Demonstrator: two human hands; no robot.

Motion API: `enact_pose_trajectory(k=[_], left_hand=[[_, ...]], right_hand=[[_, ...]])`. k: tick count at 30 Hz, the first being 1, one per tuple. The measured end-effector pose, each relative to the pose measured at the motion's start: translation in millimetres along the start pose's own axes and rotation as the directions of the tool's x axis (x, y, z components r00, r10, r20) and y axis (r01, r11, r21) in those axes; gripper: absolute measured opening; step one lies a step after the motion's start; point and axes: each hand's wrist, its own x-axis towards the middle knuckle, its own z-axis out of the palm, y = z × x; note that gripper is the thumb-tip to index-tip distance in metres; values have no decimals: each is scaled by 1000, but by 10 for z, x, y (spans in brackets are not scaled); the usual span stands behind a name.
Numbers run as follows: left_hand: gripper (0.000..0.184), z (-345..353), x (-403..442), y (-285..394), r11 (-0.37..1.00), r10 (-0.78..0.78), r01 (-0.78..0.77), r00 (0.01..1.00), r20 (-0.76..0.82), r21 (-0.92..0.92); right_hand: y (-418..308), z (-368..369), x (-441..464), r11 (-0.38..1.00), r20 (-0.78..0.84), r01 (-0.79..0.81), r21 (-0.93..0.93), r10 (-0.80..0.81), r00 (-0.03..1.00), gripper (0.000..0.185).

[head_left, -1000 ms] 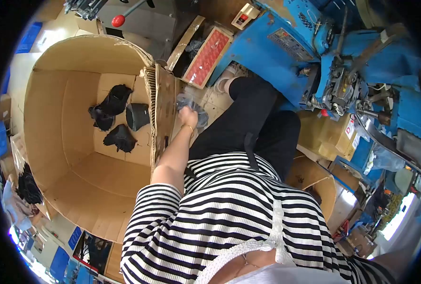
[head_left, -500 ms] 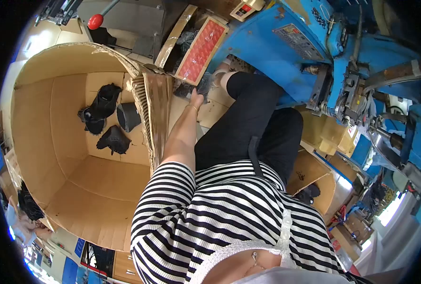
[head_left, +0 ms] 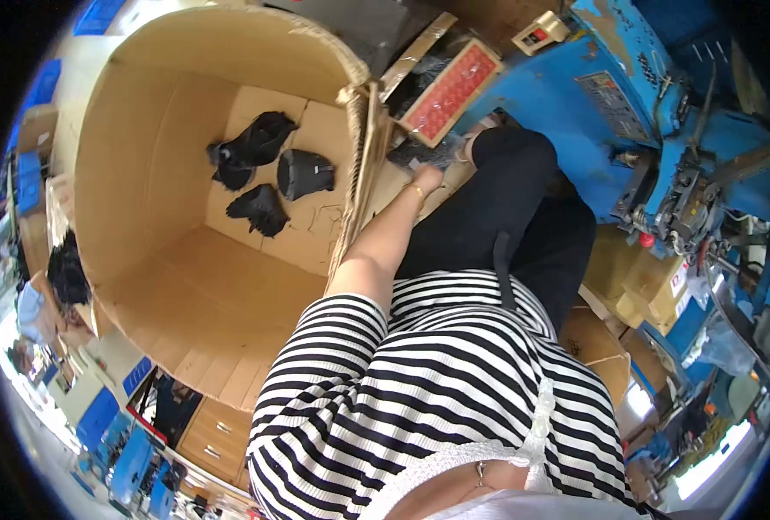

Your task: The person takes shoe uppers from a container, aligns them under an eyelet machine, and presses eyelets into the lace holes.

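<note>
My left hand [head_left: 428, 178] reaches down beside my leg, at the edge of a dark, shiny plastic bag [head_left: 421, 156] on the floor. Its fingers look closed on the bag's near edge, though they are small and partly hidden. A red panel with a light wooden-looking frame [head_left: 451, 92] lies just above the bag. To the left of my arm stands a large open cardboard box [head_left: 142, 165]. Several black pieces [head_left: 305, 174], perhaps fabric or moulded parts, lie on the bottom of this box. My right hand is out of view.
A blue machine [head_left: 567, 95] with metal linkages fills the upper right. Smaller cardboard boxes [head_left: 653, 290] stand beneath it. A wooden drawer cabinet [head_left: 213, 438] is at lower left, and another person [head_left: 38, 312] shows at the far left edge.
The view has shifted, so the box, machine and my arm appear farther right and the large box higher. My left hand stays by the dark bag.
</note>
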Motion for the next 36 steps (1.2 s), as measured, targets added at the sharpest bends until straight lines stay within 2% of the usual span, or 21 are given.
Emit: enact_pose_trajectory(k=[1, 2, 5, 8, 9, 10, 11, 14, 15, 17, 19, 20, 22, 24, 26, 28, 30, 32, 33, 36], left_hand=[[15, -153, -50, 159, 997, 6, -10, 999, -45, -74], [14, -342, -181, 412, 804, -295, 223, 955, -43, -552], [11, -610, -321, 708, 452, -174, 267, 962, 209, -851], [18, -568, -563, 715, 743, -69, 133, 990, 123, -656], [29, -486, -582, 563, 890, -143, 227, 962, 232, -395], [29, -373, -649, 362, 960, -195, 247, 928, 316, -134], [29, -305, -753, 180, 975, -221, 212, 904, 367, 64], [29, -183, -1217, -392, 933, -299, 167, 850, 434, 318], [28, -173, -1364, -503, 921, -324, 174, 837, 440, 348], [28, -171, -1537, -632, 903, -365, 196, 818, 445, 382], [28, -188, -1666, -630, 892, -397, 226, 807, 437, 392], [28, -190, -1719, -601, 889, -405, 234, 803, 436, 394], [28, -170, -1773, -510, 886, -412, 243, 802, 433, 394], [28, -194, -1836, -392, 883, -417, 246, 803, 426, 400], [28, -188, -1811, -221, 884, -407, 232, 810, 422, 407], [27, -176, -1767, -70, 891, -384, 210, 822, 420, 403], [27, -137, -1622, 93, 905, -339, 167, 839, 426, 392], [27, -136, -1516, 252, 913, -301, 127, 851, 430, 387], [27, -138, -1463, 337, 917, -281, 104, 853, 439, 385], [27, -161, -1387, 455, 920, -246, 53, 848, 469, 388]], right_hand=[[-4, -22, -6, 1000, -11, 15, -3, -15, 1000, 21], [-26, -59, -1, 1000, -17, 27, -5, -27, 999, 21], [-70, -168, 14, 998, -53, 61, -20, -62, 997, 19], [-148, -395, 68, 994, -86, 97, -42, -100, 991, 18], [-189, -501, 90, 993, -91, 108, -51, -112, 990, 18], [-224, -644, 144, 991, -102, 117, -59, -122, 987, 17], [-275, -805, 195, 989, -110, 126, -76, -134, 985, 17], [-330, -1240, 262, 990, -77, 112, -83, -118, 990, 16], [-292, -1305, 194, 993, -28, 92, -68, -94, 995, 15], [-61, -1225, -40, 998, 218, -22, 60, 9, 976, 15], [307, -800, -562, 937, 493, -240, 253, 89, 865, 17], [465, -512, -865, 934, 474, -239, 267, 89, 876, 17], [776, 42, -1445, 796, 440, -454, 401, 268, 857, 16], [974, 348, -1781, 647, 499, -629, 431, 411, 763, 17], [1092, 589, -2027, 525, 469, -700, 484, 519, 714, 17], [1146, 805, -2278, 502, 388, -703, 503, 596, 703, 16], [1171, 951, -2440, 516, 313, -735, 440, 679, 664, 14], [1267, 1224, -2711, 343, 322, -823, 453, 798, 510, 13], [1361, 1387, -2862, 175, 412, -860, 479, 820, 396, 15], [1208, 1606, -2766, -16, 203, -747, 665, 966, 160, 22]])
